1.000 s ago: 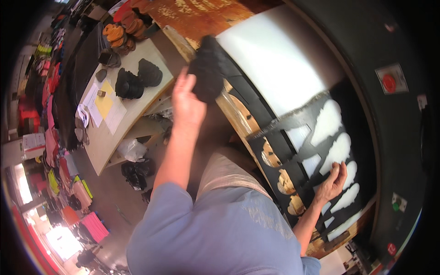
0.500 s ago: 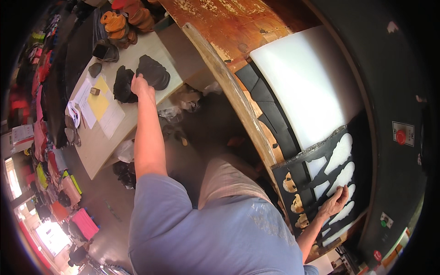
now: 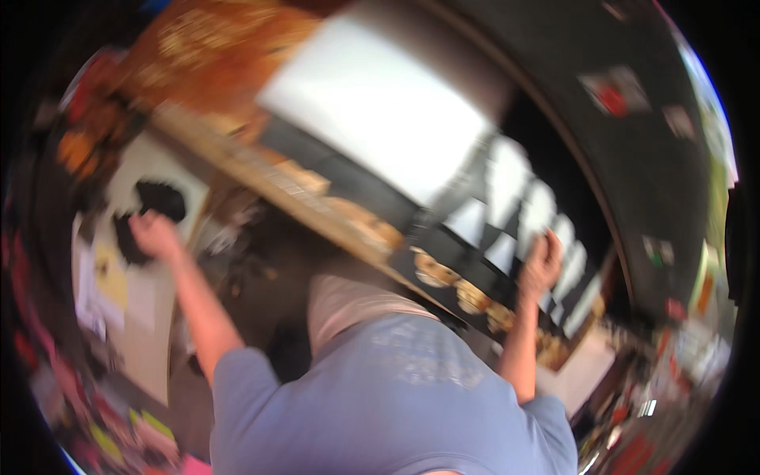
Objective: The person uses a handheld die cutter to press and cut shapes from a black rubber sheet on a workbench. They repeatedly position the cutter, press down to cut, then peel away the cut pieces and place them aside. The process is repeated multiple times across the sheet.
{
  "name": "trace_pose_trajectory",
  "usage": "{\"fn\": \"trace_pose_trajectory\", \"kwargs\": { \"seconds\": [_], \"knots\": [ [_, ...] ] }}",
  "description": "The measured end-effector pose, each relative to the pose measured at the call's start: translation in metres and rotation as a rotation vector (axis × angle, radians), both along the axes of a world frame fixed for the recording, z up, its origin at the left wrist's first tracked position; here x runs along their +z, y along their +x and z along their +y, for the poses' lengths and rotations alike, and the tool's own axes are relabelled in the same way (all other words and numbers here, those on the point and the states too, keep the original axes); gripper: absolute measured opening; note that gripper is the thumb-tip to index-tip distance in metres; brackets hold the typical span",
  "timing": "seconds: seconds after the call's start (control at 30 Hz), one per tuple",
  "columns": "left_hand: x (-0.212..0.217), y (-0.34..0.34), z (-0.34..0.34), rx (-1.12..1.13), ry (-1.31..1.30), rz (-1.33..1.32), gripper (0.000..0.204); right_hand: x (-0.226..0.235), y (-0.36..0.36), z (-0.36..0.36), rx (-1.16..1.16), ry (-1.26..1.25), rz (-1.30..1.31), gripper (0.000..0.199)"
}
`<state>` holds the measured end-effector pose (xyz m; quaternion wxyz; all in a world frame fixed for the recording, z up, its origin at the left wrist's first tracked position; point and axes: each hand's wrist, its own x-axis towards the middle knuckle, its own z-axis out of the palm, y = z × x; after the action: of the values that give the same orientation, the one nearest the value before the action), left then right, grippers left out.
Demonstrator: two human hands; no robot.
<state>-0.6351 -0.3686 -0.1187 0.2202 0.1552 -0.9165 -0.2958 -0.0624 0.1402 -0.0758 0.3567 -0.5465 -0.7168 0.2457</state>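
On the pale side table (image 3: 142,348), my left hand (image 3: 156,236) is at two dark stacks of flat cut pieces. It overlaps the edge of the near stack (image 3: 129,244), with the far stack (image 3: 164,198) just beyond. Motion blur smears its fingers, so any grip is unclear. My right hand (image 3: 541,265), fingers stretched and nothing visible in them, is over a black sheet (image 3: 480,273). Long rounded cut-outs in that sheet show white beneath. Whether the hand touches the sheet, I cannot tell.
A large white board (image 3: 380,103) lies on the worn wooden bench beyond the black sheet. The bench's wooden edge (image 3: 253,178) runs diagonally between the two work areas. A dark machine panel with a red button (image 3: 611,98) rises at right. Papers (image 3: 99,293) lie on the side table.
The whole view has swung round and blurred, shifting the bench and side table leftward. My left hand remains by the dark stacks; my right remains over the cut sheet, its fingers now straighter.
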Motion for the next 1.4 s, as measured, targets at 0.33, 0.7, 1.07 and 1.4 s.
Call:
{"fn": "trace_pose_trajectory", "kwargs": {
  "seconds": [0.33,0.7,1.07,1.4],
  "knots": [
    [0.122,0.308,0.344,-1.674,0.601,-0.459,0.029,0.029,0.005,-0.004,0.150,-0.172,0.455,0.021],
    [0.099,0.508,0.427,-2.308,-0.103,0.077,0.046,0.026,0.338,0.042,-0.665,-0.050,-0.555,0.079],
    [0.113,0.517,0.401,-2.289,-0.405,-0.160,0.035,0.000,0.386,0.045,-0.531,-0.143,-0.255,0.099],
    [0.105,0.539,0.399,-1.703,0.222,-1.470,0.031,-0.010,0.383,0.051,-0.582,-0.080,-0.240,0.076]
  ]
}}
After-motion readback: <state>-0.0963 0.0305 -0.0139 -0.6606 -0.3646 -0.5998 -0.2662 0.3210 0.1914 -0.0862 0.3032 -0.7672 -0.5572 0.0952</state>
